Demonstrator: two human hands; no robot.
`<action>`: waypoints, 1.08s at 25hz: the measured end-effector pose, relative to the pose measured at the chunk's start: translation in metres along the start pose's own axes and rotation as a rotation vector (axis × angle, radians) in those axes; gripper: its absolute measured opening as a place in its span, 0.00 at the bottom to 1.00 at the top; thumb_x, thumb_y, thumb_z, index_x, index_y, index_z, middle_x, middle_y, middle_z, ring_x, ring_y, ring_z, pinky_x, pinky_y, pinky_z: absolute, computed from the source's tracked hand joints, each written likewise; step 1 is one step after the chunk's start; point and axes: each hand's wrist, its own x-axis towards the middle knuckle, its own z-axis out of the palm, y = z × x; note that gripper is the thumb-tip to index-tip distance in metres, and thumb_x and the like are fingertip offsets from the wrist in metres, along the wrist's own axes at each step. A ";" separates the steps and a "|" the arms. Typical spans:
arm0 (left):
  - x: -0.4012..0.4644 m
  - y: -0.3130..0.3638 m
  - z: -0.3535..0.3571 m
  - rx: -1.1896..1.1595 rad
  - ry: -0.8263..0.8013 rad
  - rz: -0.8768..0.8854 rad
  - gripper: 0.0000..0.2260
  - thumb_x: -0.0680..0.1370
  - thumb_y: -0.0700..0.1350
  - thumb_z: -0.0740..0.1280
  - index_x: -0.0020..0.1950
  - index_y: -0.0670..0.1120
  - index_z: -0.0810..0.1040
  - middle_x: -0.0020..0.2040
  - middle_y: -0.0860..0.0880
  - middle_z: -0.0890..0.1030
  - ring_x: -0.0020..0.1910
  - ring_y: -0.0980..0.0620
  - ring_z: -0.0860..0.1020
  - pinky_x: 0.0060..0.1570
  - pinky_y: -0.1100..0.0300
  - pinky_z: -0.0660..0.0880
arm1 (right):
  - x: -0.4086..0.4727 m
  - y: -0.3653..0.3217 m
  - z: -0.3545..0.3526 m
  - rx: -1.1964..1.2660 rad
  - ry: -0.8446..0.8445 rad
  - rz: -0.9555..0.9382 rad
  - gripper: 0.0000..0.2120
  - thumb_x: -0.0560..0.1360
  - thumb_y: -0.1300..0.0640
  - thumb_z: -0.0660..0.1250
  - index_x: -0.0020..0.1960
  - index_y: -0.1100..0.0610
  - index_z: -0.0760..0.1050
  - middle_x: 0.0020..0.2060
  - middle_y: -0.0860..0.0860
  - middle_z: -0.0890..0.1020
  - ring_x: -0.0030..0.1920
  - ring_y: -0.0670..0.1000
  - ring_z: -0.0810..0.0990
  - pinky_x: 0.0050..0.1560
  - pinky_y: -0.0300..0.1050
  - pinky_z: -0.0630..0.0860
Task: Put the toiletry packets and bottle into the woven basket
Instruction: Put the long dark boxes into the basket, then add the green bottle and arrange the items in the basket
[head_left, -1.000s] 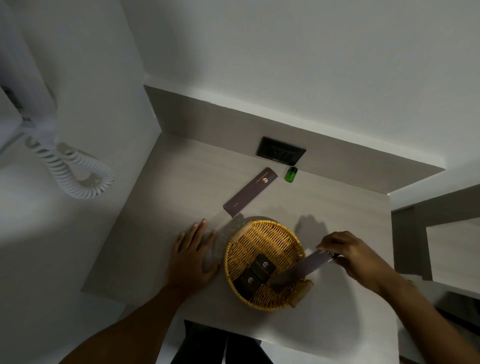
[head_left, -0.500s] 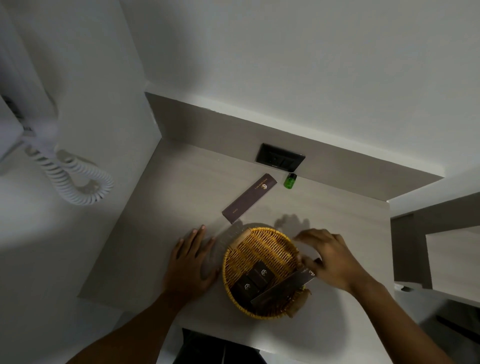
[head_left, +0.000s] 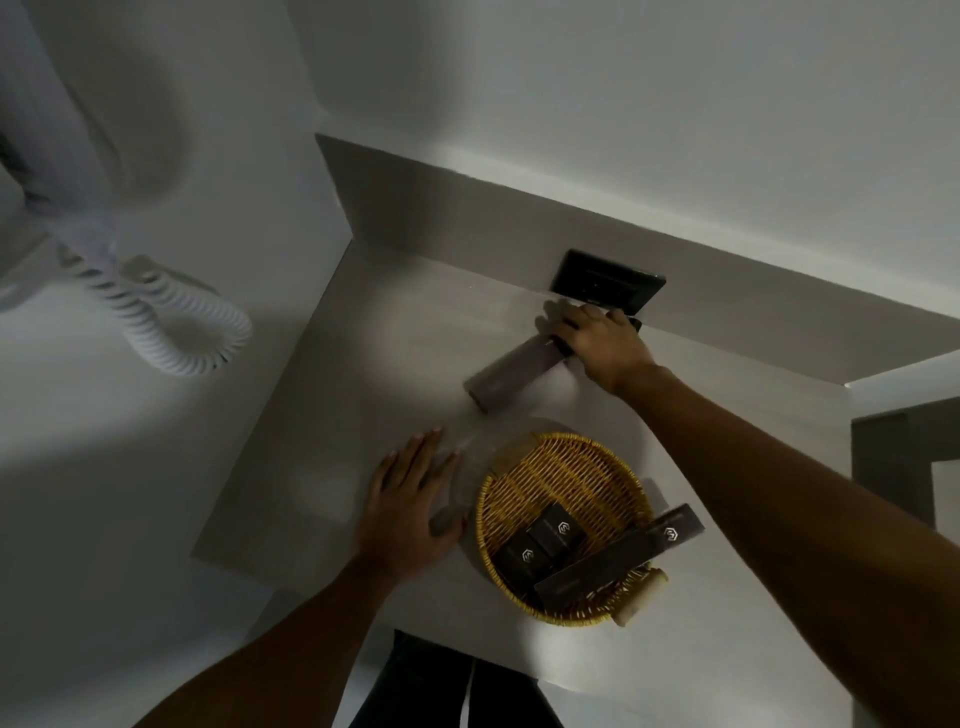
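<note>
The round woven basket (head_left: 550, 467) stands near the counter's front edge. Inside it lie two small dark packets (head_left: 540, 540) and a long dark packet (head_left: 618, 556) that leans over the right rim. A second long dark packet (head_left: 511, 374) lies on the counter behind the basket. My right hand (head_left: 602, 343) reaches over its far end, fingers curled onto it, close to the wall. The green bottle is hidden behind that hand. My left hand (head_left: 410, 499) rests flat on the counter just left of the basket, holding nothing.
A black wall socket (head_left: 608, 283) sits on the backsplash right behind my right hand. A white wall phone with a coiled cord (head_left: 171, 322) hangs at the left. The counter (head_left: 395, 353) ends at a wall on the left.
My right hand let go of the long packet, which now leans in the basket, and reached back to the other long packet near the socket. The left hand stayed put.
</note>
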 end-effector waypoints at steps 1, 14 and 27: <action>0.000 0.000 0.000 -0.002 -0.004 -0.002 0.37 0.75 0.66 0.60 0.81 0.58 0.53 0.83 0.50 0.51 0.81 0.47 0.52 0.76 0.47 0.52 | -0.006 0.001 -0.009 0.002 0.074 0.026 0.31 0.71 0.68 0.67 0.72 0.55 0.65 0.71 0.59 0.69 0.68 0.62 0.68 0.61 0.61 0.69; 0.000 0.004 -0.005 -0.008 -0.025 -0.008 0.33 0.77 0.68 0.55 0.79 0.56 0.60 0.83 0.49 0.53 0.81 0.47 0.54 0.75 0.45 0.55 | -0.127 -0.008 -0.009 0.109 0.140 0.024 0.30 0.65 0.69 0.73 0.62 0.45 0.76 0.63 0.51 0.75 0.65 0.57 0.68 0.53 0.57 0.67; -0.001 0.005 -0.007 -0.004 -0.004 -0.006 0.35 0.75 0.67 0.60 0.79 0.55 0.61 0.82 0.48 0.56 0.80 0.47 0.55 0.74 0.47 0.53 | -0.094 -0.002 0.003 0.569 0.274 0.234 0.28 0.69 0.65 0.65 0.67 0.51 0.69 0.65 0.53 0.75 0.64 0.55 0.70 0.56 0.48 0.66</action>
